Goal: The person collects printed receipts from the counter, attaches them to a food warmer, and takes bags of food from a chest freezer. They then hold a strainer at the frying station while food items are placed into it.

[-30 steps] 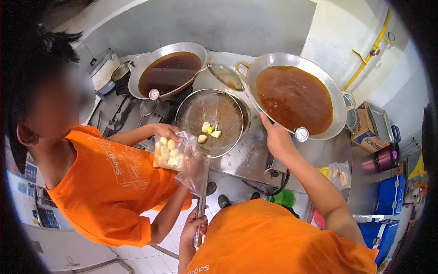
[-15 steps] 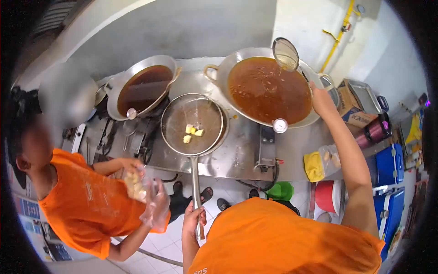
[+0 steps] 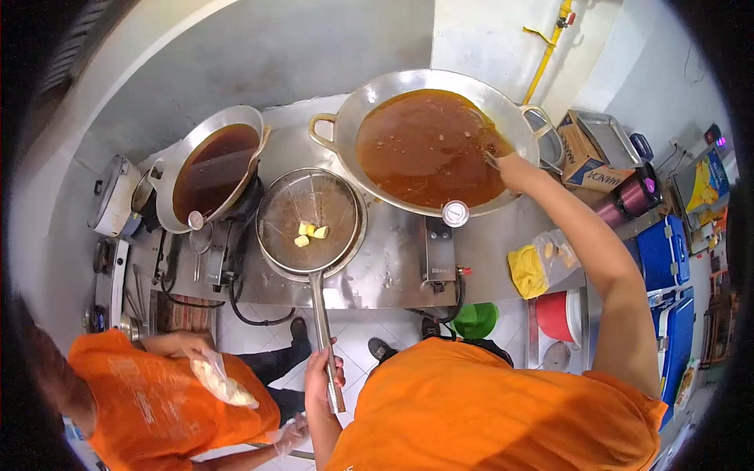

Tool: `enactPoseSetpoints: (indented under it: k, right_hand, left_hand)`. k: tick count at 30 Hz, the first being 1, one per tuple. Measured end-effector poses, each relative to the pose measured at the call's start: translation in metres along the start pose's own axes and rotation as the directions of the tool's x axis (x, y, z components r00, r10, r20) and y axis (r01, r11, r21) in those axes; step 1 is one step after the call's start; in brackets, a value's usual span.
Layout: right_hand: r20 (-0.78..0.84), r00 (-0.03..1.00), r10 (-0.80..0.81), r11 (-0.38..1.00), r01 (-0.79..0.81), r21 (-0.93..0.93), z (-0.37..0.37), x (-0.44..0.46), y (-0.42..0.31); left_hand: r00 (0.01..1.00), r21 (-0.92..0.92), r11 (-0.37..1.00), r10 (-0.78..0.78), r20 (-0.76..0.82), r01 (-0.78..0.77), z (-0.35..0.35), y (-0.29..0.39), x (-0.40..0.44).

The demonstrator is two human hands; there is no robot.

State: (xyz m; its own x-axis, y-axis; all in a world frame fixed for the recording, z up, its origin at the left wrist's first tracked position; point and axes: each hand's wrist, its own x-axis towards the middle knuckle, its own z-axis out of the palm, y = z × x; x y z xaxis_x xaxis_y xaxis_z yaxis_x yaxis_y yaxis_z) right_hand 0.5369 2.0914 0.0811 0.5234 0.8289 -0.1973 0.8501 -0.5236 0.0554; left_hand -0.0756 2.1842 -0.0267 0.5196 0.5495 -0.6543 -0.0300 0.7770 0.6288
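My left hand is closed around the metal handle of a wide mesh strainer. A few pale yellow pieces lie in its mesh, and the strainer sits over a round metal vessel. My right hand grips the handle of a smaller mesh skimmer at the right side of a big two-handled wok. Brown liquid fills that wok, and the skimmer's mesh is hidden in it. A dial thermometer is at the wok's near rim.
A second wok of dark liquid stands left on the metal counter. Beside me, a co-worker in orange holds a clear bag of pale pieces. A yellow packet, cardboard box and purple flask are right.
My right hand has lowered the skimmer from above the wok into the liquid. The co-worker has moved down and bent lower with the bag. My view has shifted slightly.
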Motion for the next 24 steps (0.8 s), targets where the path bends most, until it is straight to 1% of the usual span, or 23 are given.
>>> enactPoseSetpoints:
  k: [1,4,7,10,14,17,20,24]
  right_hand:
    - [0.021,0.999,-0.047,0.997,0.048,-0.054,0.0,0.007,-0.006]
    - [-0.043,0.991,-0.13,0.986,0.133,0.104,0.021,0.038,-0.014]
    - [0.074,0.968,-0.238,0.96,0.223,0.169,0.0,0.05,-0.037]
    - [0.207,0.964,-0.168,0.938,0.091,0.336,-0.037,0.031,-0.063]
    - [0.196,0.953,-0.23,0.789,0.064,0.611,-0.033,0.02,-0.061]
    - [0.197,0.947,-0.255,0.646,0.016,0.763,-0.033,0.005,-0.058]
    - [0.221,0.946,-0.237,0.609,-0.033,0.793,-0.042,-0.012,-0.061]
    - [0.244,0.946,-0.212,0.561,-0.087,0.823,-0.047,-0.028,-0.061]
  left_hand:
    - [1.0,-0.009,1.0,-0.02,-0.021,0.019,0.0,-0.002,0.002]
    - [0.998,-0.027,1.0,-0.011,-0.055,0.01,0.008,-0.006,0.008]
    - [0.999,-0.038,0.999,-0.019,-0.05,0.018,0.006,-0.008,0.012]
    - [0.999,-0.053,0.998,-0.035,-0.042,0.033,0.006,-0.005,0.009]
    - [0.999,-0.036,0.999,-0.037,-0.034,0.036,-0.003,-0.01,0.011]
    - [0.998,-0.172,0.984,-0.047,0.045,0.054,-0.015,-0.019,0.014]
    - [0.997,-0.15,0.988,-0.038,0.061,0.047,-0.02,-0.017,0.011]
    - [0.984,-0.071,0.997,0.013,-0.179,-0.027,0.002,-0.009,-0.001]
